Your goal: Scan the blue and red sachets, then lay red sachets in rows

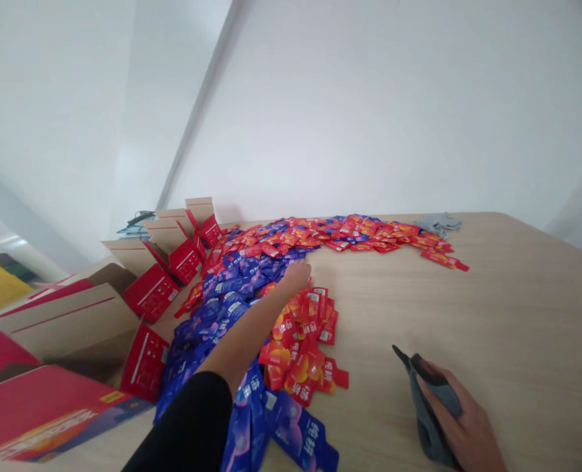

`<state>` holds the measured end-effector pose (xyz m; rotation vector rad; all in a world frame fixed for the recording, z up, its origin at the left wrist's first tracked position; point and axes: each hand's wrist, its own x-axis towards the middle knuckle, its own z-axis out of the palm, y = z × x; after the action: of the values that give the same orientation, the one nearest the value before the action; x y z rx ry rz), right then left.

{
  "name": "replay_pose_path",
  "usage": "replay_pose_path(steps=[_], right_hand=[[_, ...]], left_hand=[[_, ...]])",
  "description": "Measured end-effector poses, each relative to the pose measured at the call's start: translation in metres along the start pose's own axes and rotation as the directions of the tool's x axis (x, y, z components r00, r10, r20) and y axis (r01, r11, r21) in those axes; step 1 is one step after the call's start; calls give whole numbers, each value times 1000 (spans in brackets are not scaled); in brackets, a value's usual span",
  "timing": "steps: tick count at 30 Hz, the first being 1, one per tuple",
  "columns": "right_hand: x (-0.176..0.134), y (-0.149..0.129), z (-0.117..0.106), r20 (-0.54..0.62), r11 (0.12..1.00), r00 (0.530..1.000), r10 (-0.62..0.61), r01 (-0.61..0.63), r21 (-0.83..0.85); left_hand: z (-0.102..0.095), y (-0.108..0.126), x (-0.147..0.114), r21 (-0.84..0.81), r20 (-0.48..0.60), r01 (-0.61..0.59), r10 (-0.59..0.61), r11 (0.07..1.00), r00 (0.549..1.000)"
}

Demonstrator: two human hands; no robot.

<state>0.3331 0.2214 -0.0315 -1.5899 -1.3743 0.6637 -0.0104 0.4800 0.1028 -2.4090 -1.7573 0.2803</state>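
Note:
My left hand (298,274) reaches forward over heaped packets, its fingers curled down. What they hold, if anything, is hidden behind the hand. Orange-red packets (301,347) lie right below that wrist. Blue-purple packets (227,301) spread along the left side of my forearm. In the lower right, my right hand (468,419) is closed around a grey-and-black object (436,413) with a pointed black tip; I cannot make out its kind. It is held above the bare wooden tabletop (394,301), apart from the packets.
Open red cardboard boxes (153,292) stand in a row along the left, flaps raised; the nearest box (50,413) is largest in view. More mixed packets (350,229) curve along the table's back edge. A crumpled grey cloth (438,223) lies at the back right, before a white wall.

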Motion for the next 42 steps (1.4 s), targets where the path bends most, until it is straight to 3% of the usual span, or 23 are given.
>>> replay_pose_path(steps=[5, 9, 17, 24, 30, 35, 38, 42], right_hand=[[2, 2, -3, 52, 998, 997, -57, 55, 33], [2, 2, -4, 63, 995, 994, -86, 84, 45], [-4, 7, -9, 76, 988, 986, -148, 150, -27], [-6, 4, -7, 51, 985, 986, -159, 162, -58], [-9, 13, -1, 93, 988, 987, -131, 137, -65], [-7, 8, 0, 91, 990, 988, -126, 131, -49], [-5, 1, -2, 106, 994, 989, -108, 110, -18], [-2, -4, -3, 96, 998, 993, -64, 64, 7]], left_hand=[[25, -52, 47, 81, -2, 56, -56, 995, 998], [42, -76, 73, 127, 4, 59, -60, 990, 998], [66, -93, 108, 192, -9, 14, -12, 981, 1000], [69, -95, 103, 227, -4, -81, 84, 971, 996], [63, -71, 95, 222, -108, -76, 102, 972, 989], [47, -53, 95, 145, -113, -39, 56, 989, 992], [22, -44, 87, 68, -149, 8, 3, 998, 989], [-25, -20, 60, -95, -223, 59, -79, 994, 972]])
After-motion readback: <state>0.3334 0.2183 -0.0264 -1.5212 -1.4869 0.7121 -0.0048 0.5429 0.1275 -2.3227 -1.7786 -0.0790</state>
